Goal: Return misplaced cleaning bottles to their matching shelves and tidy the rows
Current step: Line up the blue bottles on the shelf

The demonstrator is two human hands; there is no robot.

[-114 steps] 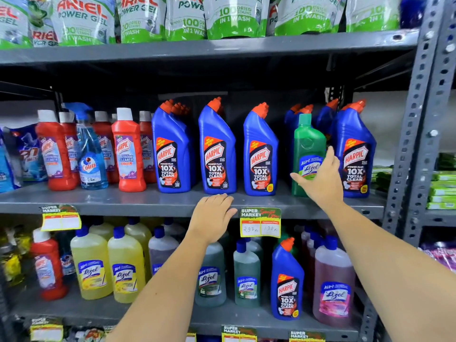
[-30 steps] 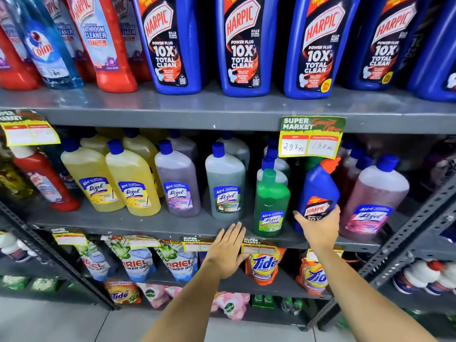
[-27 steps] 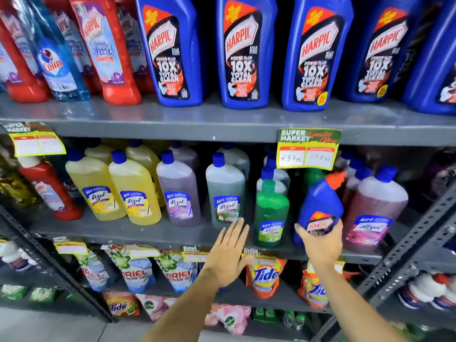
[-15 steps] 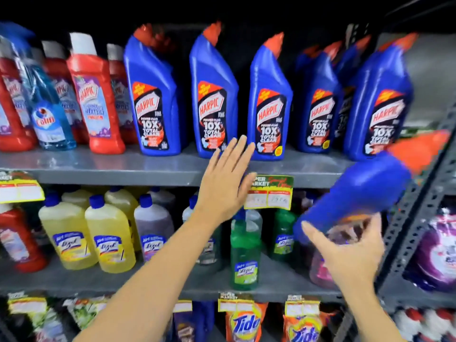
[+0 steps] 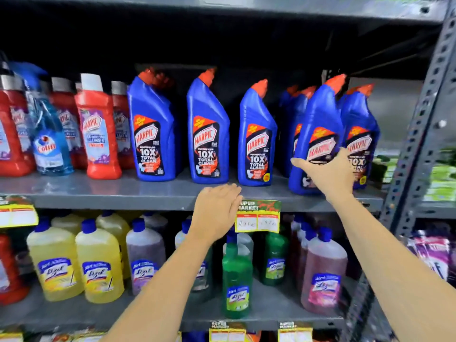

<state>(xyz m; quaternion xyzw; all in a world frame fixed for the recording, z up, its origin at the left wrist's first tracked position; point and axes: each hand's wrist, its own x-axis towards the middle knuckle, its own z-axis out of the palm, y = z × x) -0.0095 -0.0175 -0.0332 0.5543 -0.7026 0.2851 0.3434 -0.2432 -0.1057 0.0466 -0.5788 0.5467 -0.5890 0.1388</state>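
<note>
From the head view, the person's right hand (image 5: 328, 174) is wrapped around the lower front of a blue Harpic bottle (image 5: 318, 134), fingers curled over its label and the thumb stretched out to the left side. The bottle's base looks to be on, or just about on, the front edge of the upper shelf (image 5: 98, 191), leaning a little and not yet squared up. It stands directly in front of the other blue bottles at the right end of the Harpic row (image 5: 207, 134), so I'd judge this one is nearly home; what's left for it is to let go and nudge it into line.

The left hand (image 5: 217, 211) holds nothing, its fingers together and loosely extended, resting against the shelf lip just left of the price tag (image 5: 257, 215).

Still out of place, as far as I can see: a pale blue spray bottle (image 5: 49, 141) among the red ones, far left of the fingers. Below them, a green bottle (image 5: 237, 280) stands forward of its row (that shelf wants straightening).

The held bottle is blue with an angled orange cap, its label slightly blurred.
</note>
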